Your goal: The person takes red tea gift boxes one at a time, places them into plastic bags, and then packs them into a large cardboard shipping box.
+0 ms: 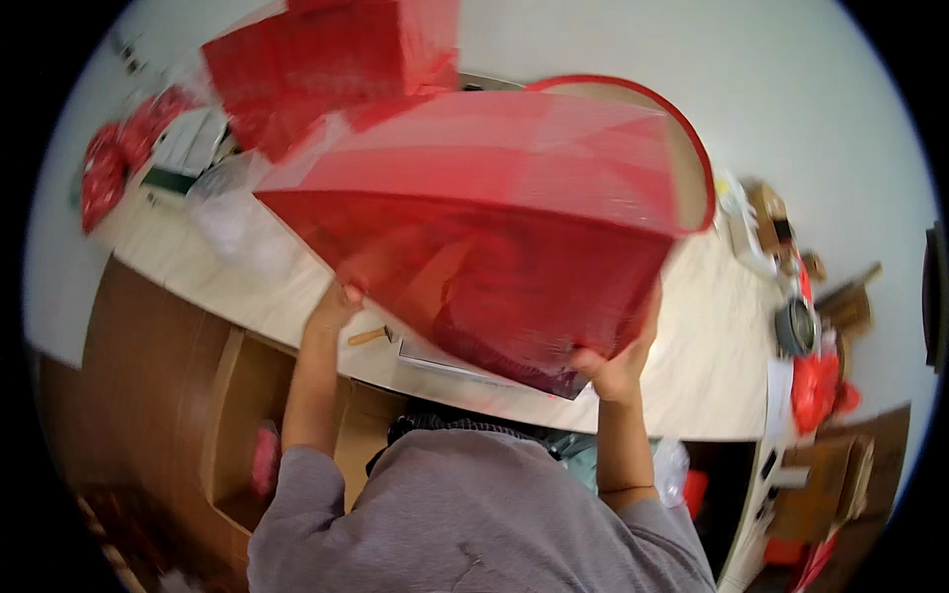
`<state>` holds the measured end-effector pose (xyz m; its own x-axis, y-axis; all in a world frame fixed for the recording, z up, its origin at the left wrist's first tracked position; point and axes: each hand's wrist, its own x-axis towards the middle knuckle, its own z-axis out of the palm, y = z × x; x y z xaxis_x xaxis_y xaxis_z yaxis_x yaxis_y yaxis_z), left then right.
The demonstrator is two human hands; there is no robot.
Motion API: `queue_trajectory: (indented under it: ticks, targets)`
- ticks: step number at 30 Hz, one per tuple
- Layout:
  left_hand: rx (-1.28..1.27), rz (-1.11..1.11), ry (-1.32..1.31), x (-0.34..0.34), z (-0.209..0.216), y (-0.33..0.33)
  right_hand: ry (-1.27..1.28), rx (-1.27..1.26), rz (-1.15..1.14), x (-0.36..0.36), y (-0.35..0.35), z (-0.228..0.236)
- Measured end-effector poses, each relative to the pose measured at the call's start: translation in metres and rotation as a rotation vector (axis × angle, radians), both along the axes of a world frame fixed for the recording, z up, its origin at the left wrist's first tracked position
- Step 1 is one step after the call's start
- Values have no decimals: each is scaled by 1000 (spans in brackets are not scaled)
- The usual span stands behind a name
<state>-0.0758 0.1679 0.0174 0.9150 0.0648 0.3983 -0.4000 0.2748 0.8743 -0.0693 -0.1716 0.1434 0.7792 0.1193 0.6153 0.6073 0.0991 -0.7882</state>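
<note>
A large red box (494, 257) with a clear, shiny plastic wrap is held up in front of me, tilted, above the pale table (712, 336). My left hand (336, 304) grips its lower left edge, the fingers partly hidden behind it. At the lower right corner my right hand (618, 366) is closed on the box, thumb on the near face. On the table below lies a small tool with a wooden handle (366, 337). The box covers most of a flat, light panel (440, 358) near the table's front edge.
Behind stands another red wrapped box (306, 74), and a round tan piece with a red rim (700, 163) leans there. A clear plastic bag (242, 212) and red bags (104, 178) lie left. A grey round tin (796, 326) and cardboard boxes (820, 489) are right.
</note>
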Motion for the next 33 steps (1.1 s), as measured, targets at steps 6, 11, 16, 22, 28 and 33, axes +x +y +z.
queue_trajectory:
  ticks: [6,11,16,22,28,33]
  targets:
    - [76,-384,52,23,103,-106,273,227,-257,-59,-90,-57]
    - [770,-490,-474,44,164,-166,524,34,-491,-133,-114,-111]
    - [1066,-778,-811,36,156,-239,633,641,-232,-194,-59,-206]
    - [1129,-1065,-970,27,119,-276,688,729,-285,-218,-33,-265]
    - [1058,-1094,-1028,27,99,-284,1273,-160,-216,-240,-14,-203]
    - [1113,-1077,-1112,31,65,-281,492,-637,-824,-219,-26,-22]
